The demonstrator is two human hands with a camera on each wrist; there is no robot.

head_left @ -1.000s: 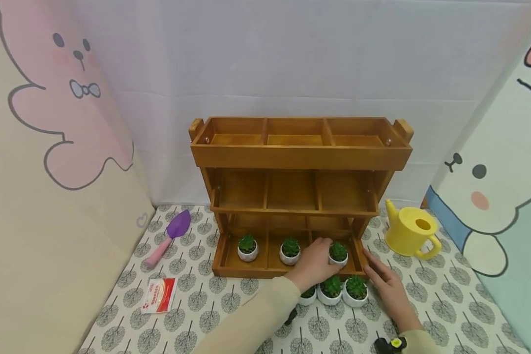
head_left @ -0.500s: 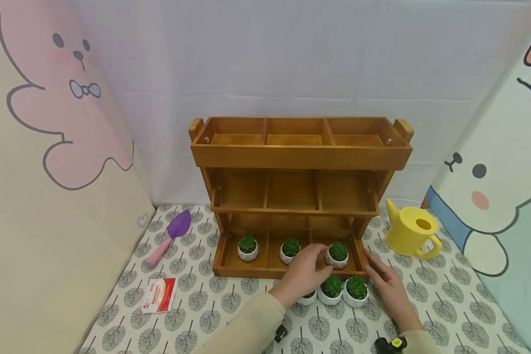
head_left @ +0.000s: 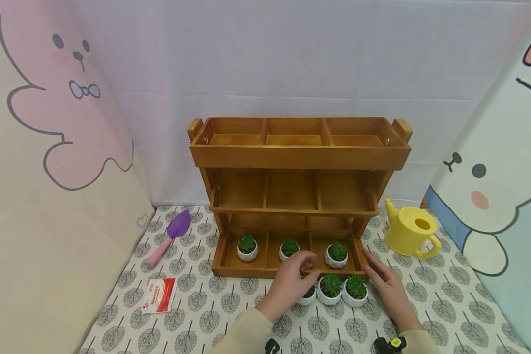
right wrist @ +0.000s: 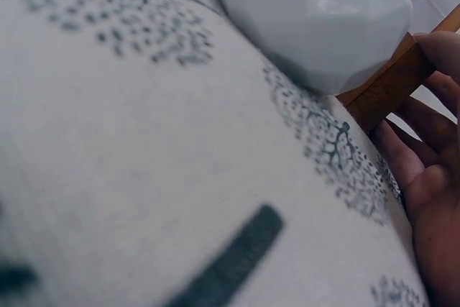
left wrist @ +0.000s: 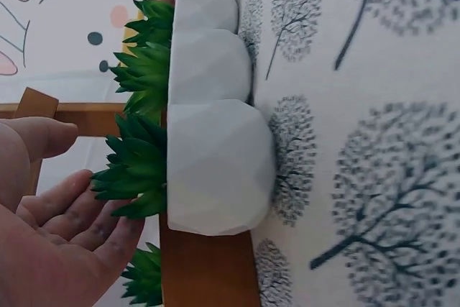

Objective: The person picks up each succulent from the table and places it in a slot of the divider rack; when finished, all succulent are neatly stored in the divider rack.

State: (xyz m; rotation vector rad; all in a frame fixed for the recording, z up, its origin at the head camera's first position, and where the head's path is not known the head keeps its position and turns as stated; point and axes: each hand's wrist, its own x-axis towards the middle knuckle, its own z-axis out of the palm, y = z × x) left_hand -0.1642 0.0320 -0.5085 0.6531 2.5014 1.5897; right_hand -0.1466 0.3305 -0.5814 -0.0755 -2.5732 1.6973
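My left hand (head_left: 287, 285) hovers over the front of a three-tier wooden plant shelf (head_left: 301, 157), fingers loosely bent and holding nothing. In the left wrist view its fingers are close to the leaves of the nearest potted succulent (left wrist: 215, 170); contact cannot be told. Three white-potted succulents stand in a row on the cloth, including a middle one (head_left: 330, 290) and a right one (head_left: 355, 291). On the bottom tier sit a left succulent (head_left: 248, 248), a middle one (head_left: 289, 247), partly hidden, and a right one (head_left: 337, 255). My right hand (head_left: 391, 295) holds the shelf's front right corner.
A yellow watering can (head_left: 410, 231) stands right of the shelf. To the left lie a purple trowel with a pink handle (head_left: 170, 238) and a red-and-white packet (head_left: 159, 295). Tree-patterned cloth (head_left: 203, 319) covers the table.
My left hand has let go of the right succulent on the bottom tier and drawn back to the left and toward me. My right hand has stayed at the shelf corner.
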